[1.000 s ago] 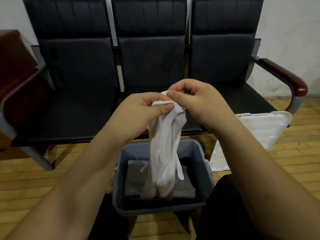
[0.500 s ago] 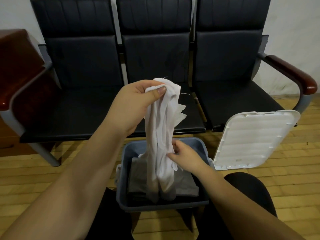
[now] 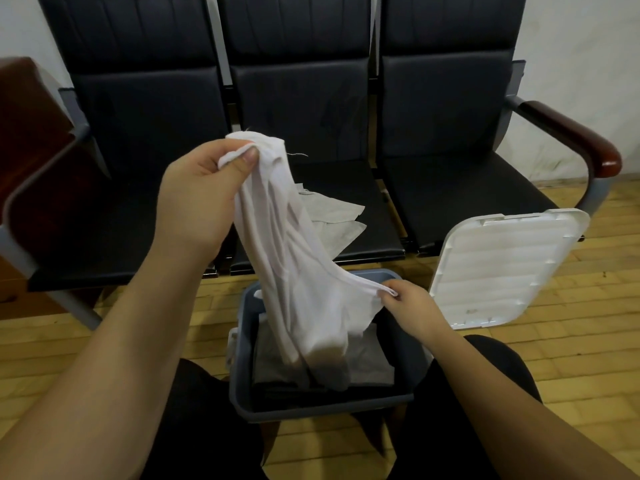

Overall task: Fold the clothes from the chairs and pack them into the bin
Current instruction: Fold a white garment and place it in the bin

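Observation:
A thin white garment (image 3: 301, 289) hangs over the grey-blue bin (image 3: 239, 400). My left hand (image 3: 201, 195) grips its bunched top end, raised above the bin in front of the middle chair. My right hand (image 3: 408, 306) pinches a lower edge of the garment and holds it out to the right, at the bin's right rim. The garment's bottom droops into the bin onto folded grey clothes (image 3: 367, 365). A pale grey piece of cloth (image 3: 336, 220) lies on the middle chair seat, partly hidden behind the white garment.
Three joined black chairs (image 3: 450, 188) with brown armrests (image 3: 575, 140) stand against the wall. The bin's white lid (image 3: 502, 268) leans against the right chair. The bin sits on the wooden floor between my knees.
My right hand let go of the garment's top, dropped to the lower part, took an edge and drew it out to the right. My left hand kept hold of the top.

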Demonstrator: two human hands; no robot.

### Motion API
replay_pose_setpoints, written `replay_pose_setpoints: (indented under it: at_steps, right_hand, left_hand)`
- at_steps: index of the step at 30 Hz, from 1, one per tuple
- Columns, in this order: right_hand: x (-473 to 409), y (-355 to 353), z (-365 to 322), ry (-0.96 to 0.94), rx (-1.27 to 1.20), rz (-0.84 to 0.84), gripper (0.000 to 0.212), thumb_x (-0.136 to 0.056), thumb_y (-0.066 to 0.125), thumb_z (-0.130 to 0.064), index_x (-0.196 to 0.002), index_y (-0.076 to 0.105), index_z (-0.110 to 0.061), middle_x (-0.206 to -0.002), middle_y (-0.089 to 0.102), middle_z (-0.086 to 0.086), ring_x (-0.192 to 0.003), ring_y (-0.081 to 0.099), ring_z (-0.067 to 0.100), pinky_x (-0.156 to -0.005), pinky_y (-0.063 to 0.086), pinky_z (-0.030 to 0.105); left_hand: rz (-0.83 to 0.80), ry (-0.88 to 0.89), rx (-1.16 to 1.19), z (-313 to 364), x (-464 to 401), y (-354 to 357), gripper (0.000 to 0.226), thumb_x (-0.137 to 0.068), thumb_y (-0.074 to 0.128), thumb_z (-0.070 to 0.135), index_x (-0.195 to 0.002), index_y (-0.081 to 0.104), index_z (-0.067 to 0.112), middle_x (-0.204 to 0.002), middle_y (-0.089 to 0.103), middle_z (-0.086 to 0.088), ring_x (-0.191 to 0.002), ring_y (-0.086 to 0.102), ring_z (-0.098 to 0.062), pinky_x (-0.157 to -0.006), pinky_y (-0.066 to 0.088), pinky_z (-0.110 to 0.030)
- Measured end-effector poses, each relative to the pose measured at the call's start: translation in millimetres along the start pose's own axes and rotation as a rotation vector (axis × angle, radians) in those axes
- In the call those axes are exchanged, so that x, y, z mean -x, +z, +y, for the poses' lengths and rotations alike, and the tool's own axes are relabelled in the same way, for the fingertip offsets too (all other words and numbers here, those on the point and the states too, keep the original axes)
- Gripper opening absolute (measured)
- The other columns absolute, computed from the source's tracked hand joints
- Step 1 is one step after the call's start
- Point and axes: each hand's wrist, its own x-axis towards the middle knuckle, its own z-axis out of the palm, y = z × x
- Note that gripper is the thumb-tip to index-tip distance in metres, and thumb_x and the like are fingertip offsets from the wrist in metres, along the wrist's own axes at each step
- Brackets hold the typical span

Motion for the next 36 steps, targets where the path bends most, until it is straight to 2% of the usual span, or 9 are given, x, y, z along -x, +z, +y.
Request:
replay_pose_setpoints:
  at_steps: [4,10,14,17,20,23,25,31,36]
  right_hand:
    - [10,-15,-7,0.034,-0.375,0.101,0.017,-0.100,0.055,-0.030,-0.094,0.069,-0.035,-0.092,0.068,-0.023,-0.087,0.060,-0.005,-0.070,0.041,0.011]
    - [12,-25,-11,0.141,-0.688,0.041,0.022,-0.100,0.053,-0.040,-0.098,0.072,-0.028,-0.091,0.075,-0.012,-0.090,0.070,0.013,-0.081,0.054,0.031]
    - [11,-27,-21,0.032,-1.074,-0.255,0.032,-0.090,0.059,-0.029,-0.117,0.066,-0.014,-0.112,0.074,0.005,-0.112,0.067,0.026,-0.092,0.054,0.037]
    - [11,-20,-38,-0.122,-1.054,-0.451,0.038,-0.087,0.066,-0.023,-0.122,0.064,-0.009,-0.130,0.066,-0.006,-0.124,0.059,0.013,-0.098,0.051,0.033]
    - [9,-5,-55,-0.191,-0.806,-0.470,0.046,-0.081,0.077,-0.026,-0.103,0.066,0.013,-0.130,0.058,-0.031,-0.128,0.050,-0.003,-0.108,0.042,0.030]
    - [15,9,-67,-0.169,-0.600,-0.486,0.016,-0.081,0.078,-0.030,-0.095,0.078,-0.022,-0.101,0.071,-0.016,-0.103,0.066,0.009,-0.101,0.049,0.038]
    - [19,14,-70,-0.148,-0.569,-0.507,0.010,-0.086,0.074,-0.030,-0.095,0.076,-0.030,-0.102,0.074,-0.007,-0.104,0.068,0.015,-0.104,0.049,0.043]
    - [26,14,-71,-0.113,-1.017,-0.528,0.056,-0.056,0.092,-0.049,-0.101,0.077,-0.018,-0.108,0.073,0.008,-0.102,0.069,0.025,-0.094,0.054,0.041]
    - [25,-2,-82,-0.133,-1.299,-0.372,0.062,-0.068,0.087,-0.042,-0.118,0.067,-0.011,-0.118,0.068,0.015,-0.108,0.065,0.028,-0.087,0.055,0.039]
  left_hand:
    - [0.059,0.009,-0.052,-4,-3,-5,0.018,-0.099,0.059,0.032,-0.091,0.067,0.046,-0.090,0.069,0.026,-0.096,0.063,0.006,-0.095,0.052,-0.030]
    - [0.095,-0.063,-0.011,-6,-7,-14,0.010,-0.098,0.059,0.036,-0.103,0.068,0.036,-0.102,0.069,0.013,-0.105,0.065,-0.010,-0.098,0.053,-0.040]
    - [0.071,-0.254,0.159,-4,-10,-10,0.007,-0.097,0.063,0.028,-0.100,0.068,0.031,-0.106,0.073,0.003,-0.100,0.071,-0.015,-0.091,0.058,-0.041]
    - [0.012,-0.404,0.354,0,-16,2,0.017,-0.096,0.063,0.020,-0.112,0.068,0.015,-0.106,0.076,-0.004,-0.096,0.074,-0.018,-0.086,0.060,-0.041]
    - [-0.060,-0.556,0.575,8,-17,17,0.031,-0.095,0.064,0.013,-0.124,0.063,0.005,-0.110,0.075,-0.011,-0.098,0.074,-0.024,-0.086,0.060,-0.042]
    - [-0.141,-0.666,0.670,14,-16,33,0.031,-0.092,0.067,0.012,-0.123,0.062,0.007,-0.108,0.075,-0.014,-0.095,0.074,-0.029,-0.082,0.061,-0.045]
    - [-0.141,-0.695,0.681,14,-17,40,0.028,-0.092,0.067,0.012,-0.119,0.062,0.007,-0.106,0.076,-0.014,-0.094,0.075,-0.030,-0.081,0.061,-0.047]
    - [-0.272,-0.668,0.661,-29,-10,45,0.039,-0.102,0.053,0.035,-0.130,0.062,0.009,-0.126,0.069,-0.012,-0.118,0.065,-0.028,-0.102,0.052,-0.044]
    - [-0.356,-0.743,0.349,-83,47,50,0.055,-0.091,0.055,0.060,-0.130,0.060,0.021,-0.118,0.073,-0.002,-0.104,0.072,-0.018,-0.092,0.054,-0.038]
